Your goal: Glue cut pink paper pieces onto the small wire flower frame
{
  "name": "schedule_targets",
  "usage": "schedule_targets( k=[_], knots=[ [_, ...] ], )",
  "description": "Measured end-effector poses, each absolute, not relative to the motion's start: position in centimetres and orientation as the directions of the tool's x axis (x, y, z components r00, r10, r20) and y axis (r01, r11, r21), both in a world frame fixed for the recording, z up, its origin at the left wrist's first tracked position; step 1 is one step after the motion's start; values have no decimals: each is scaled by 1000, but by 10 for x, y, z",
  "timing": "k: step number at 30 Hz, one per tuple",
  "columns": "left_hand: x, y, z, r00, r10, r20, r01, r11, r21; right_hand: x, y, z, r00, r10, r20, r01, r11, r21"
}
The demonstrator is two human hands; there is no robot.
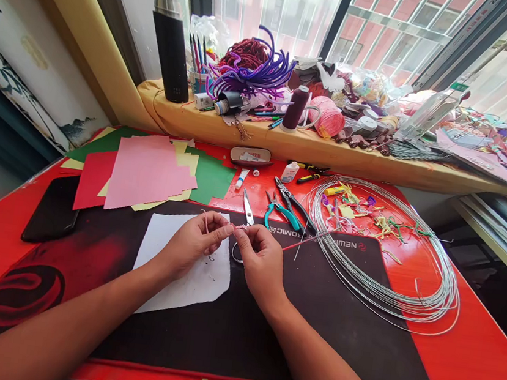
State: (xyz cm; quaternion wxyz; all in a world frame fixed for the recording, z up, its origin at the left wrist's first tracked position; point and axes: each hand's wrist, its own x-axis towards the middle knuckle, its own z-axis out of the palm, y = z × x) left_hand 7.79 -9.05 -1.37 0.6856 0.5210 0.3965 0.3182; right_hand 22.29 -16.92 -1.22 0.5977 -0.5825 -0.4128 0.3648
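My left hand [196, 241] and my right hand [263, 265] meet fingertip to fingertip over the dark desk mat [311, 320]. Both pinch a thin pinkish-red cord [305, 243], which sticks out past my right hand toward the upper right. A fine loose end hangs below my left fingers; most of what lies between the fingertips is hidden. Under my left hand is a white sheet of paper [182, 280] with small dark specks. Scissors [248, 206] lie just beyond my hands, one handle loop partly covered by my right hand.
Teal pliers [287, 217] and black pliers [296, 201] lie beyond my right hand. A large wire coil [434, 298] spreads right, around yarn scraps [383, 224]. Coloured paper [149, 171] and a black phone [52, 208] sit left. The windowsill [174, 118] holds a bottle and craft supplies.
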Motion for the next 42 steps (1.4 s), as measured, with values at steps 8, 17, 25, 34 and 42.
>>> schedule_targets(
  k=[8, 17, 25, 34, 42],
  knots=[
    [77, -92, -13, 477, 857, -194, -33, 238, 971, 223, -169, -14, 394, 917, 60, 39, 49, -998],
    [78, -91, -13, 459, 866, -202, -24, 239, 971, 222, -169, -17, 381, 924, 36, 18, 31, -999],
    [77, -88, -15, 439, 877, -194, 1, 215, 977, 223, -168, -16, 356, 934, 29, 23, 23, -999],
    [73, -83, -11, 393, 900, -189, -33, 220, 975, 225, -168, -16, 324, 946, 5, 50, -12, -999],
    [68, -77, -12, 358, 927, -115, 119, 77, 990, 232, -168, -11, 385, 922, 49, 48, 33, -998]
  ],
)
